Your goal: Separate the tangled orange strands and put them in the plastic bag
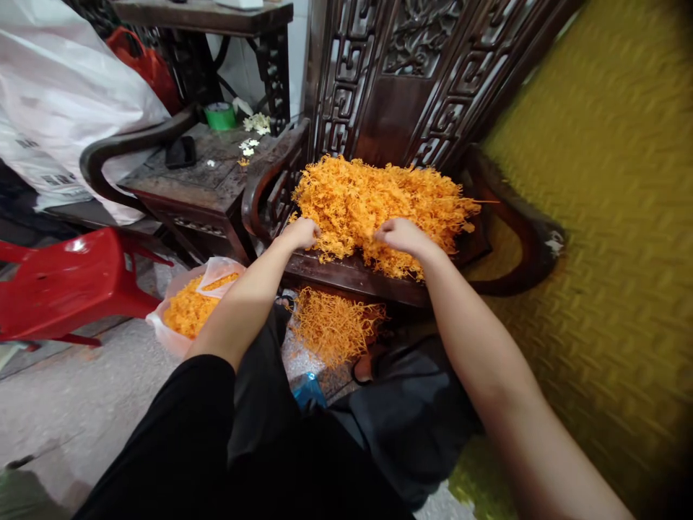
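Both hands (300,232) (398,235) in unlabelled orange strands (379,195)

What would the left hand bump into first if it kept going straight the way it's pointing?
Most likely the heap of orange strands. The left hand already sits at its near edge on the dark wooden chair seat. Depth is hard to judge here.

A cluttered home workspace is suggested by carved wooden chairs (411,94), a red plastic stool (65,278), stuffed sacks (59,87) and concrete floor (70,404).
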The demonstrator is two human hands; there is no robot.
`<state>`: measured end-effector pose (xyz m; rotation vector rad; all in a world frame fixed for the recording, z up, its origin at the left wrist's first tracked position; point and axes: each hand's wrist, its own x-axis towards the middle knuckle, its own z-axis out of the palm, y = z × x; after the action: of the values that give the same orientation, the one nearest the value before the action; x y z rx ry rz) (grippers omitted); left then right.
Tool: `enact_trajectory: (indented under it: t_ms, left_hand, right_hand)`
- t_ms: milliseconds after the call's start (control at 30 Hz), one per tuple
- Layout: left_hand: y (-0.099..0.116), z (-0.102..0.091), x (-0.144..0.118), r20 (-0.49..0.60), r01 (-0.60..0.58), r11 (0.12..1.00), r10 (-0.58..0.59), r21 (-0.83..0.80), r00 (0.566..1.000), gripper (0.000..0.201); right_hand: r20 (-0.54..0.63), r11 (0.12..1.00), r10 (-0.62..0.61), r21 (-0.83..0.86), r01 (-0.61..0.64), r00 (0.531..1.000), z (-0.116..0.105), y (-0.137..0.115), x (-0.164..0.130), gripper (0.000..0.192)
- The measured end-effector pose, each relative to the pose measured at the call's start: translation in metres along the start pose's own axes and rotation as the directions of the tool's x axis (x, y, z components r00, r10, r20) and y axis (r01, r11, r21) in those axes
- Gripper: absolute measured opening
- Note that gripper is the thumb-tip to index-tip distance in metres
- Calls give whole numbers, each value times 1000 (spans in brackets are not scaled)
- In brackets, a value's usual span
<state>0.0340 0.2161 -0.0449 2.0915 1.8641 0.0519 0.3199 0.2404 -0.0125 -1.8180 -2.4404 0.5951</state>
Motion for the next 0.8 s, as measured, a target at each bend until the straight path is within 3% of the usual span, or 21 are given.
enact_trajectory:
  t_ms: [100,200,267,400,500,600,667,800]
  left_hand:
    - [13,-9,2,-115,-14,1000,14,2,993,46]
    - [34,-17,9,-375,-52,999,49,1,926,46]
    - [52,-15,16,-445,-66,998,59,0,894,46]
    - [87,4,33,-365,-172,979,200,106,909,56]
    - [106,15,48,-396,-264,947,317,184,862,56]
    - [114,18,65,-436,-260,949,313,178,844,52]
    - [113,21,77,-402,-190,972,230,137,886,56]
    - [104,31,93,-195,-60,994,77,92,978,73]
  right_hand:
    - [-11,996,-43,-83,42,999,11,-6,-9,28]
    - [-189,989,-47,-145,19,981,15,-10,-5,44]
    - [-312,987,-68,-159,18,948,9,-12,12,48]
    - [-413,980,-153,-180,84,898,-24,-17,79,54]
    - [-340,978,-128,-197,62,932,-46,-20,139,58]
    - [-229,979,-38,-202,-9,973,-53,-20,185,54]
    - [-162,977,24,-203,-57,986,-53,-17,204,56]
    - [-108,974,129,-175,-146,986,-55,-6,217,66]
